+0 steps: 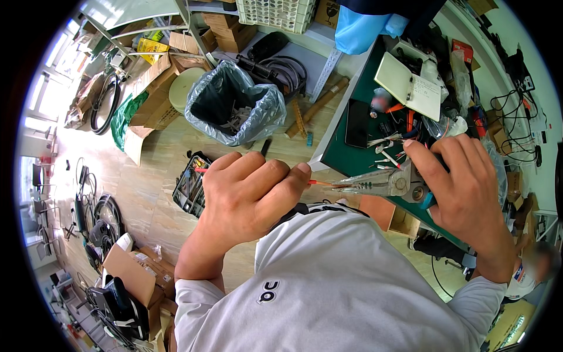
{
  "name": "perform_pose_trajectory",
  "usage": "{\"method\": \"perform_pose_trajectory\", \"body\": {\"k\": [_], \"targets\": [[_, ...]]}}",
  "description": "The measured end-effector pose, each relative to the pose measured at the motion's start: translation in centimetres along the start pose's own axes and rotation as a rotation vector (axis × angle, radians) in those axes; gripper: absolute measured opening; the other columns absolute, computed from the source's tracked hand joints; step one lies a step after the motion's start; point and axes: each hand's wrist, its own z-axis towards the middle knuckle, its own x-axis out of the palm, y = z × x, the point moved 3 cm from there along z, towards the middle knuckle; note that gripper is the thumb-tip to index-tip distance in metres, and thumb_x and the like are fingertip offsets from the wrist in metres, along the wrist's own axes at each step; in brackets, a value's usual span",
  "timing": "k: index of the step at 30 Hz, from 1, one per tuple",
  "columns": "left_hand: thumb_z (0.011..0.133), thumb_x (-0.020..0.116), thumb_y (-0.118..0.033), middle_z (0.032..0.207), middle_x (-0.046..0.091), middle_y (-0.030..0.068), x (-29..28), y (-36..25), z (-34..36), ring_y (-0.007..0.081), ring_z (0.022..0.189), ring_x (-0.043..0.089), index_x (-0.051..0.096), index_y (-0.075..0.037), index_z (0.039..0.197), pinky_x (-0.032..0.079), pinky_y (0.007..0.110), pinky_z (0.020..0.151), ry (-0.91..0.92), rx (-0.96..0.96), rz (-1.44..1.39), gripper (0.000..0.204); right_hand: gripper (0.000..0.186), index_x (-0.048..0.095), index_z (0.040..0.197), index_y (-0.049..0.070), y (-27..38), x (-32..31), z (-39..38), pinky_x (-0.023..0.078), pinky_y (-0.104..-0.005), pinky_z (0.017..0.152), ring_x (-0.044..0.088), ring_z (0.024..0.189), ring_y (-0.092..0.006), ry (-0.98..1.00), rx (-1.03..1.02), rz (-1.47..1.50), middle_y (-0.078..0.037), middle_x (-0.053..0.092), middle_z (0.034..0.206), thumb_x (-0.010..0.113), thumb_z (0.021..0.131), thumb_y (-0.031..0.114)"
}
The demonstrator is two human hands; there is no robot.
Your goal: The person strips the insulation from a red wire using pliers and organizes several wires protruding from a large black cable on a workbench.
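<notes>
My left hand (249, 196) is closed around a thin red wire (316, 182), whose end sticks out past my thumb and index finger toward the right. A short piece of red also shows at the far side of this fist. My right hand (463, 188) grips a metal wire stripper (375, 183) with a blue handle, partly hidden by my fingers. The stripper's narrow jaws point left and meet the wire's end, where a copper-coloured stretch shows. Whether the jaws are closed on it, I cannot tell. Both hands are raised in front of my torso, beside the green-topped table (339, 149).
On the table lie a black phone (356, 123), an open notebook (423, 97) and several small wire pieces and tools. A bagged waste bin (196, 108) and a toolbox (190, 188) stand on the floor. Cardboard boxes (132, 270) are at lower left; another person (522, 278) is at lower right.
</notes>
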Motion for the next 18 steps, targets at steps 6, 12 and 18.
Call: {"method": "perform_pose_trajectory", "body": {"k": [6, 12, 18], "targets": [[0.075, 0.07, -0.017, 0.063, 0.047, -0.004, 0.1, 0.0, 0.0, 0.0109, 0.052, 0.043, 0.064, -0.011, 0.089, 0.03, 0.027, 0.044, 0.008, -0.026, -0.011, 0.017, 0.066, 0.057, 0.121, 0.005, 0.1, 0.3, -0.1, 0.039, -0.0404, 0.061, 0.05, 0.073, -0.0289, -0.002, -0.005, 0.012, -0.01, 0.047, 0.083, 0.068, 0.056, -0.004], [0.076, 0.07, -0.015, 0.063, 0.047, -0.0039, 0.3, 0.2, 0.2, 0.0119, 0.052, 0.044, 0.063, -0.01, 0.089, 0.032, 0.028, 0.044, 0.014, -0.046, -0.019, 0.015, 0.061, 0.059, 0.114, 0.008, -0.1, 0.7, -0.3, 0.041, -0.0381, 0.058, 0.048, 0.067, -0.0249, -0.038, -0.004, -0.053, -0.007, 0.042, 0.077, 0.077, 0.061, 0.033], [0.075, 0.074, -0.009, 0.06, 0.05, -0.0009, 0.5, -0.4, 0.9, 0.0161, 0.049, 0.047, 0.062, -0.009, 0.089, 0.035, 0.03, 0.047, 0.081, -0.094, -0.142, 0.019, 0.039, 0.06, 0.111, 0.009, -0.9, 1.6, -0.3, 0.038, -0.0371, 0.054, 0.046, 0.063, -0.0227, -0.071, -0.029, -0.104, -0.006, 0.038, 0.073, 0.066, 0.075, 0.023]]}}
